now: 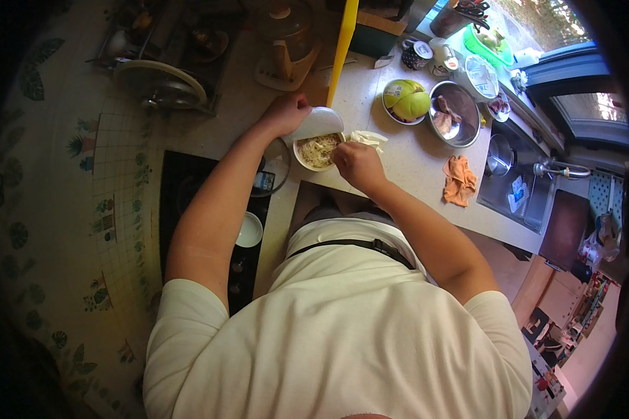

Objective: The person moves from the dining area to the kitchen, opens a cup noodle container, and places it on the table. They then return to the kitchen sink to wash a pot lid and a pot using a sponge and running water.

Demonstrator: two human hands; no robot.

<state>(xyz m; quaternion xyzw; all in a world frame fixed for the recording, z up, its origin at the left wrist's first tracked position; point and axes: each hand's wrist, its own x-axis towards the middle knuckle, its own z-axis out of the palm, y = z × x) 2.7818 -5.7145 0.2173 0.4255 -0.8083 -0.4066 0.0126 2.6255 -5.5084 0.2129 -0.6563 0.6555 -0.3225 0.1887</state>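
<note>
A round white bowl (320,166) sits near the counter's front edge, filled with pale, stringy food that looks like noodles (317,150). My left hand (289,113) pinches a whitish, disc-like lid (322,121), which stands tilted up over the bowl's far side. At the bowl's right rim is my right hand (361,163), its fingers curled together; whether they grip anything is hidden. Just behind that hand lies a crumpled cream-coloured wrapper or cloth (368,139).
Left of the bowl, a glass lid (280,165) and small white dish (250,230) rest by the black cooktop (188,173). Rightward are a bowl with a green pomelo (411,100), a steel bowl with meat (464,112), an orange cloth (458,180) and the sink (524,204).
</note>
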